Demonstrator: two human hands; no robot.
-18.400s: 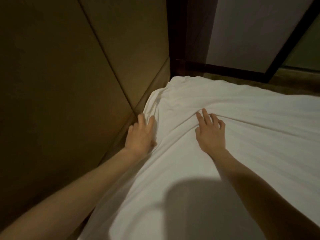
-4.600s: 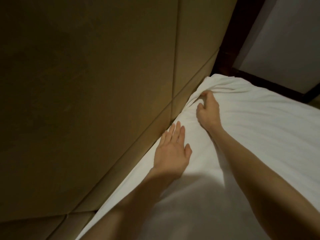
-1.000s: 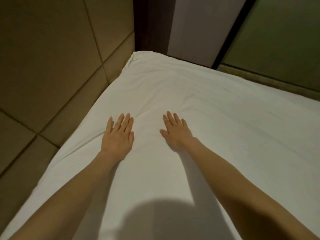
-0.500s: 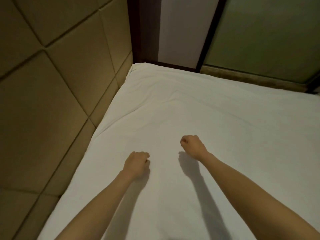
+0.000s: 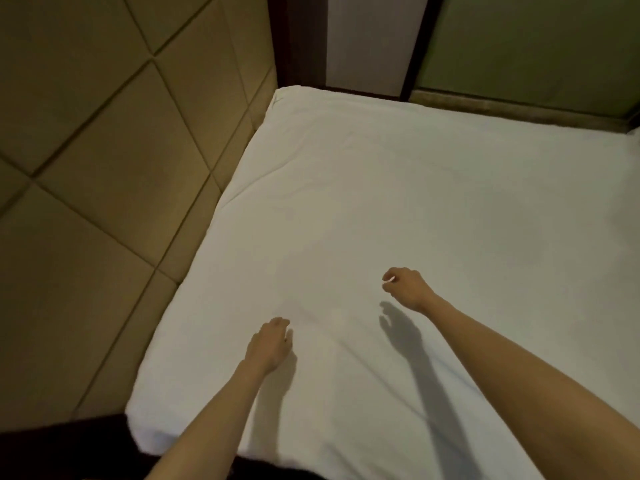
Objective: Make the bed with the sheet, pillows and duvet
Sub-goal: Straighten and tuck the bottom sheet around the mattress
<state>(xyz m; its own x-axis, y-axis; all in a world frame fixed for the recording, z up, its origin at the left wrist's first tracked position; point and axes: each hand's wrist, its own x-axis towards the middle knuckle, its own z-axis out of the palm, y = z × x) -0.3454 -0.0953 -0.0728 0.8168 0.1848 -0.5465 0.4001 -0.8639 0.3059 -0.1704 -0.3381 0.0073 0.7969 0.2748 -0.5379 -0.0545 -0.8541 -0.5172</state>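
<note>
Tan padding [image 5: 104, 174] down the left, panelled, hard against the left edge of the white sheet [image 5: 398, 188]. Sheet spread flat from the near-left corner to the far-left corner by the dark post [image 5: 298, 39]. Mostly smooth, with one long diagonal crease far left and fainter ones running near and right from the hands. No pillows or duvet in view.

Left hand [image 5: 270, 344] low over the sheet near the middle, fingers curled under and hidden by its back. Cannot tell whether pinching cloth or merely resting. Right hand [image 5: 407, 287] farther and to the right, lifted clear, its shadow [image 5: 398, 327] apart on the cloth, fingers loosely bent, grasping nothing.

Seemingly at the smoothing step, with the sheet on and the rest of the task ahead. To do it well:

- Flatten both palms, press lightly and sweep from the middle outward, left hand toward the padding, right hand toward the right edge.
- Chase the diagonal crease to the far-left corner and push the slack down the gap.
- Pull evenly, never hard, for fear of dragging the left edge out of that gap.
- Leave the near creases for last, stroking toward the near edge.
</note>
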